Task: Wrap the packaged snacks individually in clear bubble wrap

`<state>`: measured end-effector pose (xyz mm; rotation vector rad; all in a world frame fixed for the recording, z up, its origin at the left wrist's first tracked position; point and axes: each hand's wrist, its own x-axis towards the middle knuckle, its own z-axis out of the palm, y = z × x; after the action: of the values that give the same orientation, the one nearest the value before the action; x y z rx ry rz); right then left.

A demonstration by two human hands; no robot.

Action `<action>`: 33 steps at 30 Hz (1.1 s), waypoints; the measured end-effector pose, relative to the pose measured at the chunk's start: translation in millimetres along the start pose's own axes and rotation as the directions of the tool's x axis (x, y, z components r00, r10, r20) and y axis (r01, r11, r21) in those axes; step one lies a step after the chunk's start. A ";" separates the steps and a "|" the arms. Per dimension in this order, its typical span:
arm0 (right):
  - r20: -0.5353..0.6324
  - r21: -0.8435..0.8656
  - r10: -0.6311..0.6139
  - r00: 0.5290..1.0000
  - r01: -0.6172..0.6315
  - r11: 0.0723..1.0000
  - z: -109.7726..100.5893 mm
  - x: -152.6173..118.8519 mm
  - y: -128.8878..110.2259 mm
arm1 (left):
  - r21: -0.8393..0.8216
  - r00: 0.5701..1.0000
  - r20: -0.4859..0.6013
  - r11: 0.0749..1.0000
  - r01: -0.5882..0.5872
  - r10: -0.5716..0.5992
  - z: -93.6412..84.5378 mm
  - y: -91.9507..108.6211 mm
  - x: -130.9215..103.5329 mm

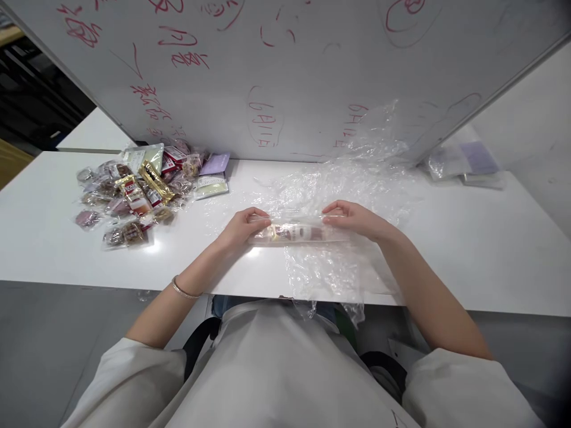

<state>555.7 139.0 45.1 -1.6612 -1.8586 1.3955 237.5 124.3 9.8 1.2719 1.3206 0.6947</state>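
Observation:
Stretched between my hands is a clear plastic bag (298, 233) with small packets inside, gold, white and dark red in colour. My left hand (250, 226) pinches the bag's upper left corner between thumb and fingers. At the opposite end, my right hand (352, 219) grips its upper right corner the same way. The bag is held low over the table. Crumpled clear plastic wrapping (321, 270) lies under and in front of it, partly hanging over the table's near edge.
A pile of wrapped snacks (134, 190) covers the left of the white table (468, 255), beside a purple and green packet (213, 175). More clear plastic (366, 172) spreads up against the whiteboard (294, 77). At the right back lie bags with a purple label (477, 157).

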 end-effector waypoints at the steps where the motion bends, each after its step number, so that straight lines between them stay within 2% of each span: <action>1: -0.060 -0.019 -0.020 0.998 0.019 1.000 5.5 -2.7 0.1 | -0.003 1.000 -0.020 1.000 0.004 -0.004 0.1 1.5 -4.4; 4: -0.173 -0.140 -0.127 0.977 0.104 0.985 30.6 -12.9 1.5 | 0.111 1.000 -0.024 0.994 0.022 -0.020 -1.2 4.7 -23.7; 6: -0.199 -0.308 -0.241 0.950 0.173 0.936 48.9 -19.4 4.9 | 0.313 1.000 0.011 0.950 -0.009 0.006 0.4 1.6 -39.1; 7: -0.204 -0.413 -0.319 0.926 0.214 0.885 56.3 -21.9 7.4 | 0.440 0.999 0.006 0.897 -0.043 0.045 2.8 -2.0 -46.4; 9: -0.187 -0.616 -0.498 0.847 0.294 0.730 65.0 -25.4 12.9 | 0.685 0.974 -0.071 0.720 -0.108 0.213 10.8 -12.4 -58.6; 11: -0.098 -0.745 -0.678 0.729 0.398 0.536 65.3 -26.7 18.1 | 0.840 0.892 -0.105 0.519 -0.157 0.440 20.1 -24.2 -66.2; 13: 0.066 -0.760 -0.787 0.613 0.542 0.359 60.6 -26.4 21.9 | 0.873 0.811 0.028 0.381 -0.305 0.585 25.7 -33.2 -69.8; 14: 0.148 -0.735 -0.807 0.572 0.610 0.298 57.9 -25.9 23.2 | 0.848 0.787 0.121 0.349 -0.399 0.605 25.9 -35.3 -70.5; 15: 0.207 -0.705 -0.810 0.549 0.658 0.265 55.3 -25.3 24.1 | 0.808 0.776 0.207 0.342 -0.479 0.596 24.0 -35.7 -70.8; 16: 0.240 -0.681 -0.802 0.547 0.683 0.262 53.3 -24.8 24.7 | 0.768 0.774 0.278 0.353 -0.535 0.568 20.3 -34.3 -71.0; 18: 0.239 -0.654 -0.772 0.589 0.685 0.320 50.3 -24.1 25.7 | 0.716 0.789 0.367 0.392 -0.578 0.492 9.4 -28.2 -71.4; 21: 0.168 -0.583 -0.677 0.717 0.626 0.518 45.9 -23.1 26.7 | 0.674 0.798 0.451 0.434 -0.598 0.399 -6.4 -20.1 -72.5; 23: 0.100 -0.468 -0.550 0.829 0.527 0.709 42.4 -21.2 26.6 | 0.660 0.834 0.397 0.513 -0.549 0.383 -11.9 -20.6 -73.3; 25: -0.016 -0.312 -0.416 0.909 0.391 0.866 40.6 -17.8 24.5 | 0.613 0.891 0.267 0.649 -0.451 0.367 -13.4 -25.0 -73.8; 27: -0.151 -0.162 -0.301 0.942 0.277 0.947 43.1 -13.4 19.5 | 0.532 0.939 0.125 0.777 -0.335 0.319 -12.4 -29.8 -73.7; 29: -0.229 -0.079 -0.187 0.955 0.173 0.982 50.8 -9.2 12.0 | 0.501 0.972 0.010 0.840 -0.208 0.235 -9.5 -32.3 -73.1; 31: -0.246 -0.090 -0.073 0.966 0.052 0.995 62.1 -5.8 3.9 | 0.604 0.977 -0.087 0.790 -0.104 0.195 -3.4 -31.9 -72.0; 33: -0.281 -0.194 -0.028 0.959 -0.028 0.981 74.5 -3.2 -2.2 | 0.772 0.936 -0.167 0.631 -0.072 0.311 8.2 -29.7 -70.0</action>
<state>500.2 102.2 11.3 -1.8407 -1.8749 0.9375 222.9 49.6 1.9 2.0844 1.8380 0.4766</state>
